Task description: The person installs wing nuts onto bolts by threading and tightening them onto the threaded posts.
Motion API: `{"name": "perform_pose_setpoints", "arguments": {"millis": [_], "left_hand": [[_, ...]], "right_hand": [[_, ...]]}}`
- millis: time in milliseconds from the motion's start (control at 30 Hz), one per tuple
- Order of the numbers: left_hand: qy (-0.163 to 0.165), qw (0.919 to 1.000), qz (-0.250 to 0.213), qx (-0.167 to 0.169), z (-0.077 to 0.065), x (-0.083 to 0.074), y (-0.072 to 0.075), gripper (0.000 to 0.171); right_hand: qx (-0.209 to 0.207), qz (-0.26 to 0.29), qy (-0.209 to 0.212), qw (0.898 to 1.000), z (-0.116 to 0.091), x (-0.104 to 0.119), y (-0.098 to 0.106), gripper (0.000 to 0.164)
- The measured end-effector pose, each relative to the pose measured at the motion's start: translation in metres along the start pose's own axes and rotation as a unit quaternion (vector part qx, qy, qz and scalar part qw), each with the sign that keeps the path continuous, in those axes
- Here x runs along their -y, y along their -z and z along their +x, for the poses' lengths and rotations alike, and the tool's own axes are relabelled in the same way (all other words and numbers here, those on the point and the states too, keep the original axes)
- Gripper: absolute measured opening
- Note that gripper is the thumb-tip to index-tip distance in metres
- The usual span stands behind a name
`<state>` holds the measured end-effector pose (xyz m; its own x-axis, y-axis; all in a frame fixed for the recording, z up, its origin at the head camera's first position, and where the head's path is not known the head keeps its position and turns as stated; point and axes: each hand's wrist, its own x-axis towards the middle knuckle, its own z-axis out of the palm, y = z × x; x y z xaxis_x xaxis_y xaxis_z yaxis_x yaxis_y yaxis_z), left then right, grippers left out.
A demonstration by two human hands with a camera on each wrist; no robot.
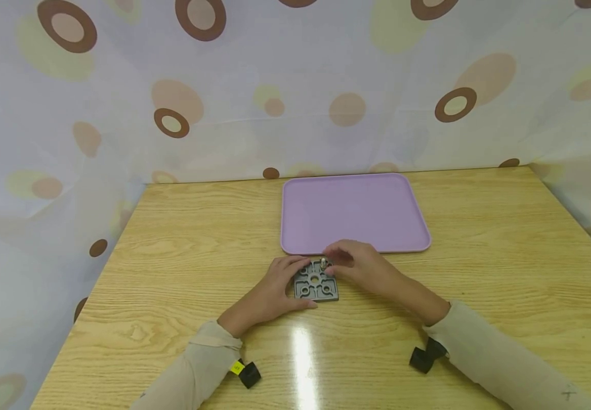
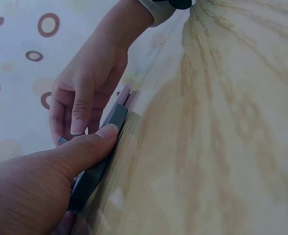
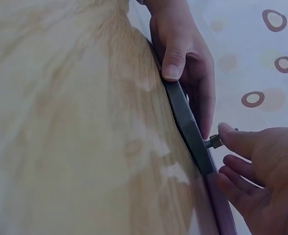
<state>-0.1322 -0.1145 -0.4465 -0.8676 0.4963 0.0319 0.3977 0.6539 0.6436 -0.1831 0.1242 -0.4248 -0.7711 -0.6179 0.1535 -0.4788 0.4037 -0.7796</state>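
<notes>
A square grey metal plate point(image 1: 321, 295) with raised ribs and several round holes lies on the table. My left hand point(image 1: 273, 289) grips it from the left, thumb along the near edge and fingers at the far-left corner. At the plate's far-right corner stands a small metal bolt point(image 1: 323, 263). The right wrist view shows the bolt point(image 3: 215, 142) with part of its thread out of the plate. My right hand point(image 1: 366, 269) pinches the bolt, its thumb on the head; the fingertips behind are partly hidden.
Just beyond the plate, a purple tray point(image 1: 352, 213) lies on the wooden table point(image 1: 198, 239). A patterned cloth point(image 1: 316, 74) hangs behind the table and along its sides. Dark wrist cameras sit by both sleeves.
</notes>
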Motion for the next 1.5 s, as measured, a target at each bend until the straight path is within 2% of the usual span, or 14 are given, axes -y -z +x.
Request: {"name": "perform_pose_setpoints", "arguments": {"millis": [300, 600, 1000, 1500], "left_hand": [[-0.008, 1.0000, 0.002, -0.001, -0.0001, 0.0013, -0.0005, 0.089], [-0.008, 1.0000, 0.000, -0.005, -0.0001, 0.0008, -0.0008, 0.088], [-0.002, 1.0000, 0.000, -0.005, -0.0001, 0.0005, -0.0008, 0.088], [0.003, 1.0000, -0.005, -0.003, -0.0004, -0.0006, -0.0005, 0.087]], "right_hand": [[0.017, -0.015, 0.030, 0.999, -0.0017, -0.0005, -0.0025, 0.036], [-0.002, -0.002, 0.028, 1.000, -0.0009, 0.0002, -0.0018, 0.029], [-0.031, -0.031, 0.009, 0.999, -0.0004, 0.0019, 0.0019, 0.012], [-0.002, -0.015, -0.007, 1.000, 0.0003, 0.0042, 0.0053, 0.006]]}}
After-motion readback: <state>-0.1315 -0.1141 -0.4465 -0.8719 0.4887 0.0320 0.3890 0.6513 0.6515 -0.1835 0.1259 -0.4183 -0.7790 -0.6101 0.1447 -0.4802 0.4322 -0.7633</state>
